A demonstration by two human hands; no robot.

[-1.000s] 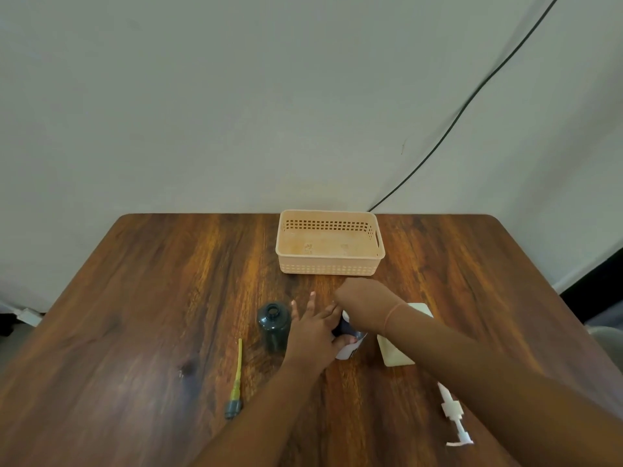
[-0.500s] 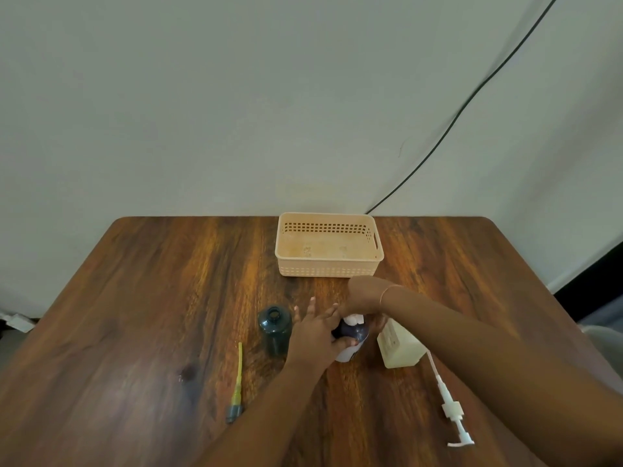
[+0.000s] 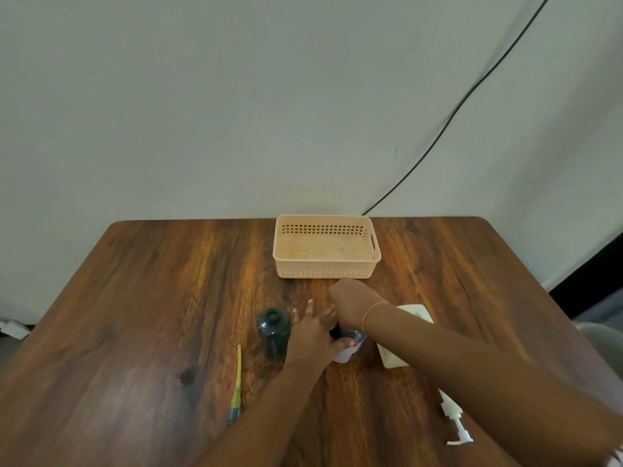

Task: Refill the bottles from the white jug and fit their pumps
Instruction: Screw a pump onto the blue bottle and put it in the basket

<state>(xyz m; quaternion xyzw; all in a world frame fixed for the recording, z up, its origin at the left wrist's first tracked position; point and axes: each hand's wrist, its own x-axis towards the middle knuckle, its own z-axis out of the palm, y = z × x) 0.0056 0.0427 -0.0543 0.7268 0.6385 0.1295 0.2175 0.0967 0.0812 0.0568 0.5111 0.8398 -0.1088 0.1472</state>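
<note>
A dark bottle with a white label (image 3: pixel 349 348) stands at the table's middle. My left hand (image 3: pixel 312 335) grips its side, thumb around it and fingers stretched out. My right hand (image 3: pixel 349 303) is closed over the bottle's top, hiding what is under it. To the left an open dark green bottle (image 3: pixel 273 330) stands upright without a pump. Partly hidden behind my right forearm is the cream-white jug (image 3: pixel 392 357). A white pump (image 3: pixel 455 419) lies at the front right. A pump with a yellow tube (image 3: pixel 237 382) lies at the front left.
A peach plastic basket (image 3: pixel 325 273) sits at the back of the wooden table (image 3: pixel 135 298), close behind my hands. A black cable (image 3: pixel 455 112) runs down the wall to the table's back edge.
Half a second ago my right hand sat farther back and a white top showed on the bottle. Now the hand covers that top again. My left hand has kept its hold.
</note>
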